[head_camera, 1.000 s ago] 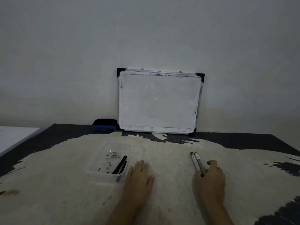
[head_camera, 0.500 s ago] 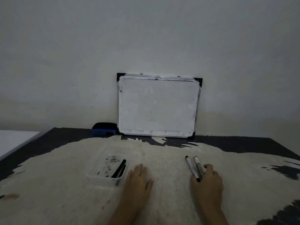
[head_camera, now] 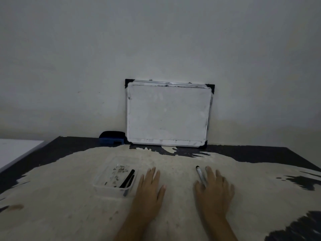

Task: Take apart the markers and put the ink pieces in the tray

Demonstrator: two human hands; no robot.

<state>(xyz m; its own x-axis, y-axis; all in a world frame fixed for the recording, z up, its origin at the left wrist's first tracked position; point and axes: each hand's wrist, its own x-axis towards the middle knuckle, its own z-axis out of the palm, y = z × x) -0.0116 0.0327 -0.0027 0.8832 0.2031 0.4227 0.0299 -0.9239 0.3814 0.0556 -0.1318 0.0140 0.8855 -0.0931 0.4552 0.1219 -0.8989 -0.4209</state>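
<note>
Since half a second ago the right hand (head_camera: 214, 186) has slid forward over the markers, so only one marker (head_camera: 200, 173) shows now, poking out from under the fingers; can't tell if it's actually gripped. No readable label on it, too dim. Left hand (head_camera: 149, 190) lies flat, palm down, fingers spread, holding nothing, just beside the clear tray (head_camera: 107, 186). Two black ink pieces (head_camera: 127, 179) lie in the tray's right side. Whiteboard (head_camera: 167, 114) leans against the wall.
</note>
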